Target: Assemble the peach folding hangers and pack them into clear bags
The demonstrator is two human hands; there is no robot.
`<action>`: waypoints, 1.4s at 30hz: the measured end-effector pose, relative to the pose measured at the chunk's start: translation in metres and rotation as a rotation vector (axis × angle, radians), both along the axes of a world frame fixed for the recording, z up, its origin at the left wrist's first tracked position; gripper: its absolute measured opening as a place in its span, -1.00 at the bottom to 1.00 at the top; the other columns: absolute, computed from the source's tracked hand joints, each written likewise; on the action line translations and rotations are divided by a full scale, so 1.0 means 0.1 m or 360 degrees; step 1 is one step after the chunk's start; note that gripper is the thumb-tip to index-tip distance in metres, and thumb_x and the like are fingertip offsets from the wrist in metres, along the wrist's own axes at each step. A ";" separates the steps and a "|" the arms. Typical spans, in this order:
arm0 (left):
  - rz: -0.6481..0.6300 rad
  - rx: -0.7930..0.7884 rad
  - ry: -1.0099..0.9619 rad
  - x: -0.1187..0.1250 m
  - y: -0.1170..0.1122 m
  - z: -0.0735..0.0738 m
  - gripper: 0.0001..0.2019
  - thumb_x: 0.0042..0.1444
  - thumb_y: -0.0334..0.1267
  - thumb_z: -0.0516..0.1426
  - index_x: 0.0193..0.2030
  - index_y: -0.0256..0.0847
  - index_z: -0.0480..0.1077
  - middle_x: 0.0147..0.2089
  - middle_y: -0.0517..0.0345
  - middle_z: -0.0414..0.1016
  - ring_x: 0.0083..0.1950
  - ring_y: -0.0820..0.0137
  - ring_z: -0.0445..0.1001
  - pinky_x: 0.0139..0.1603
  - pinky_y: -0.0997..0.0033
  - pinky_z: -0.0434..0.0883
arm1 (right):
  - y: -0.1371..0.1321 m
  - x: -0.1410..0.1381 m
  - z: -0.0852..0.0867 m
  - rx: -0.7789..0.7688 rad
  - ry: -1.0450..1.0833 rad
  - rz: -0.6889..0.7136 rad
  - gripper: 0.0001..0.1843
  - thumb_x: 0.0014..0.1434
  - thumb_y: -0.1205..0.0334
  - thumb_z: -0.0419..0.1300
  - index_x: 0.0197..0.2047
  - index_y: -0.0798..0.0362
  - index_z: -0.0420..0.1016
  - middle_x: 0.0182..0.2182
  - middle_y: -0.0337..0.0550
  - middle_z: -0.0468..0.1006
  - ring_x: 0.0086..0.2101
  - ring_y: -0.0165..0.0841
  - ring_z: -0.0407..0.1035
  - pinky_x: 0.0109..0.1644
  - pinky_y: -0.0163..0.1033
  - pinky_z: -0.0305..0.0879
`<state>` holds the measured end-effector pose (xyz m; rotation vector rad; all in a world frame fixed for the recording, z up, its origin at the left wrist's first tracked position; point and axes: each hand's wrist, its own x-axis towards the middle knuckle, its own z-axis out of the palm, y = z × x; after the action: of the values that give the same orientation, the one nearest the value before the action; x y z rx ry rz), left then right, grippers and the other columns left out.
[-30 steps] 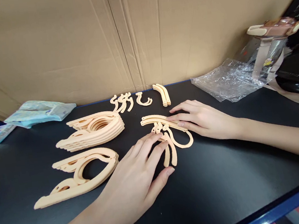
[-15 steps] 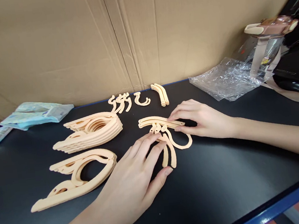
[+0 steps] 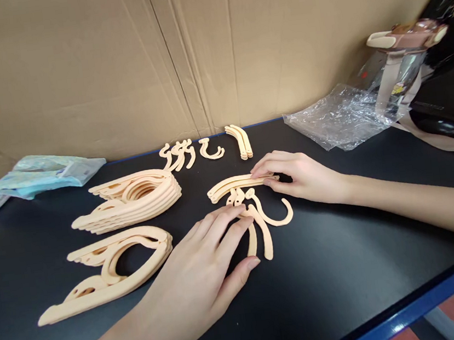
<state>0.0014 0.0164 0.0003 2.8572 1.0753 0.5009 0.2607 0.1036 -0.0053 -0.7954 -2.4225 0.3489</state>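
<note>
My left hand point(image 3: 201, 275) lies flat on the black table point(image 3: 346, 265), fingers stretched out, fingertips resting on a small cluster of peach plastic hook pieces point(image 3: 260, 224). My right hand point(image 3: 300, 175) pinches the right end of a thin stack of curved peach strips point(image 3: 229, 185) just behind those hooks. To the left lie two stacks of peach hanger halves, a tall stack point(image 3: 131, 201) farther back and a lower stack point(image 3: 107, 270) nearer me.
More hooks point(image 3: 179, 155) and curved strips point(image 3: 240, 140) lie along the cardboard wall point(image 3: 156, 63). Blue packets point(image 3: 45, 171) sit at the far left. Crumpled clear plastic point(image 3: 336, 118), a water bottle point(image 3: 400, 66) and a black bag point(image 3: 450, 104) crowd the right. The table's blue edge point(image 3: 413, 310) runs near me.
My right hand has drawn its fingers together on the end of the curved strips and lifted that end slightly toward the wall. My left hand has stayed on the hooks.
</note>
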 end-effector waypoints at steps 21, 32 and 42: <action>-0.0120 0.0038 0.0023 -0.03 0.00 0.02 -0.64 0.42 -0.19 -0.04 0.29 -0.16 0.28 0.36 0.10 0.33 0.40 0.26 0.21 0.35 0.18 0.28 | -0.10 -0.01 0.07 0.0542 -0.0245 0.0327 -0.63 0.32 0.48 -0.01 -0.03 -0.01 0.56 0.00 -0.01 0.52 -0.05 -0.25 0.37 -0.01 -0.10 0.40; -0.0347 0.0285 -0.0021 0.02 0.00 0.12 -0.69 0.44 -0.24 -0.07 0.10 -0.26 0.43 0.13 0.10 0.56 0.16 0.29 0.49 0.14 0.29 0.38 | -0.20 0.10 0.30 0.0667 -0.0740 0.0319 -0.74 0.36 0.38 0.04 -0.08 0.07 0.56 0.02 0.01 0.49 -0.03 -0.16 0.35 -0.01 -0.06 0.35; -0.0491 0.0345 -0.0095 0.02 -0.05 0.14 -0.71 0.43 -0.29 -0.05 0.10 -0.31 0.42 0.10 0.14 0.59 0.11 0.38 0.52 0.21 0.39 0.29 | -0.33 0.08 0.31 0.0663 -0.0939 0.0223 -0.77 0.37 0.47 -0.06 -0.17 0.12 0.41 -0.01 0.01 0.43 -0.12 -0.21 0.29 -0.03 -0.11 0.28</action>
<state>0.0031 0.0116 0.0139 3.0889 0.5857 0.7097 0.2686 0.0711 0.0260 -0.5941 -2.9523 -0.3916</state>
